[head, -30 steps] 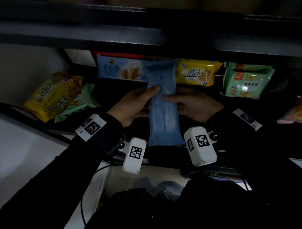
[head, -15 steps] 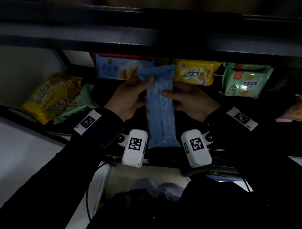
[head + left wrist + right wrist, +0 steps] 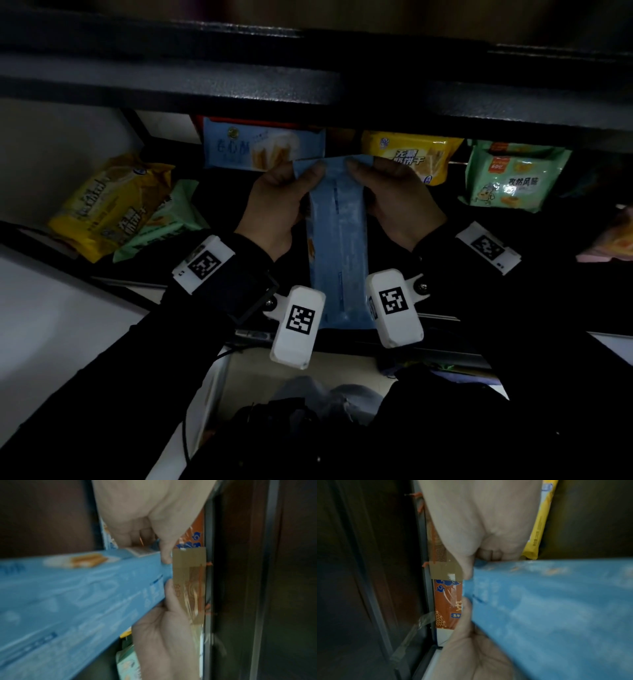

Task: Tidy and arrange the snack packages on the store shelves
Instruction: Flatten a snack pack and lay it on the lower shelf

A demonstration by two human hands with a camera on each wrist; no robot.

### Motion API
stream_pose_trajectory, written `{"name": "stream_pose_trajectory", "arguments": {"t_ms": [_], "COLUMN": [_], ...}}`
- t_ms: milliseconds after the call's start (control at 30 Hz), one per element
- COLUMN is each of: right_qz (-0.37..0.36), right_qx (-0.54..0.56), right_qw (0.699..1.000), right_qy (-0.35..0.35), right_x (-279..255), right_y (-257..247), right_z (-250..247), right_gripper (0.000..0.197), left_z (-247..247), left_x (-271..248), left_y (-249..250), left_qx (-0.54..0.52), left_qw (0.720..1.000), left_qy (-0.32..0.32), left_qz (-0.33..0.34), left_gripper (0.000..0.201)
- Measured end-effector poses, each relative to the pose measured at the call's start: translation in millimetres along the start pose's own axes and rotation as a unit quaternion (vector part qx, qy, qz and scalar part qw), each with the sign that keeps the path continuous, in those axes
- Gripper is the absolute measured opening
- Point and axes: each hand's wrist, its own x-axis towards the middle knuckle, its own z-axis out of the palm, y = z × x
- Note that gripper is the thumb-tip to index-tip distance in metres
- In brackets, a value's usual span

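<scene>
A long light-blue snack package (image 3: 337,240) lies lengthwise between my hands, its far end toward the shelf back. My left hand (image 3: 281,202) pinches the far left corner, and my right hand (image 3: 397,202) pinches the far right corner. The left wrist view shows the left hand (image 3: 154,534) with its thumb on the package (image 3: 77,595) edge. The right wrist view shows the right hand (image 3: 479,527) gripping the same package (image 3: 547,608). A matching blue package (image 3: 260,147) stands at the back.
A yellow biscuit pack (image 3: 411,154) and a green pack (image 3: 513,178) stand at the back right. A yellow bag (image 3: 109,205) leans over a green one (image 3: 171,219) on the left. An orange box (image 3: 448,601) sits behind. A dark upper shelf (image 3: 308,96) overhangs.
Both hands slid from the package's middle to its far end. The package straightened and moved deeper into the shelf.
</scene>
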Motion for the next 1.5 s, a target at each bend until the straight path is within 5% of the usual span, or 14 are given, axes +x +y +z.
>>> {"name": "stream_pose_trajectory", "arguments": {"t_ms": [167, 333, 433, 500, 567, 767, 900, 1100, 1233, 1333, 1400, 1467, 1500], "right_qz": [0.035, 0.117, 0.145, 0.130, 0.120, 0.072, 0.144, 0.122, 0.127, 0.138, 0.146, 0.149, 0.151], "right_qx": [0.057, 0.208, 0.004, -0.229, -0.322, -0.233, -0.259, -0.211, -0.196, -0.160, -0.096, -0.049, -0.045], "right_qw": [0.998, 0.971, 0.989, 0.962, 0.932, 0.969, 0.941, 0.956, 0.953, 0.955, 0.964, 0.965, 0.961], "right_qy": [0.011, 0.015, -0.014, -0.080, -0.114, -0.030, -0.163, -0.162, -0.193, -0.207, -0.200, -0.211, -0.226], "right_x": [3, 5, -1, -15, -30, -32, -36, -40, -42, -42, -43, -46, -46], "right_y": [6, -16, -20, -11, -2, -1, -2, 3, -2, -10, -13, -15, -16], "right_z": [1, -1, -1, 0, -1, -12, -21, -28, -30, -36, -38, -35, -32], "right_gripper": [0.019, 0.036, 0.043, 0.043, 0.043, 0.039, 0.068, 0.082, 0.075, 0.064, 0.046, 0.024, 0.022], "left_z": [-2, -12, -10, -6, -3, -19, -29, -29, -36, -46, -43, -32, -26], "left_x": [0, -12, -13, -9, -8, -26, -34, -40, -42, -44, -46, -47, -45], "left_y": [2, -4, -6, -2, 2, 1, -3, 1, 10, 20, 30, 34, 32], "left_qx": [-0.016, 0.104, 0.056, 0.019, 0.005, 0.190, 0.220, 0.234, 0.234, 0.288, 0.397, 0.491, 0.491], "left_qw": [0.998, 0.979, 0.988, 0.995, 0.997, 0.968, 0.970, 0.961, 0.948, 0.923, 0.875, 0.794, 0.775], "left_qy": [-0.021, -0.132, -0.096, -0.063, -0.064, -0.141, -0.088, -0.136, -0.198, -0.251, -0.271, -0.266, -0.259], "left_qz": [-0.060, -0.116, -0.103, -0.076, -0.050, -0.081, -0.057, -0.066, -0.081, -0.045, 0.063, 0.240, 0.302], "left_gripper": [0.035, 0.035, 0.019, 0.011, 0.012, 0.038, 0.021, 0.026, 0.042, 0.088, 0.111, 0.101, 0.085]}}
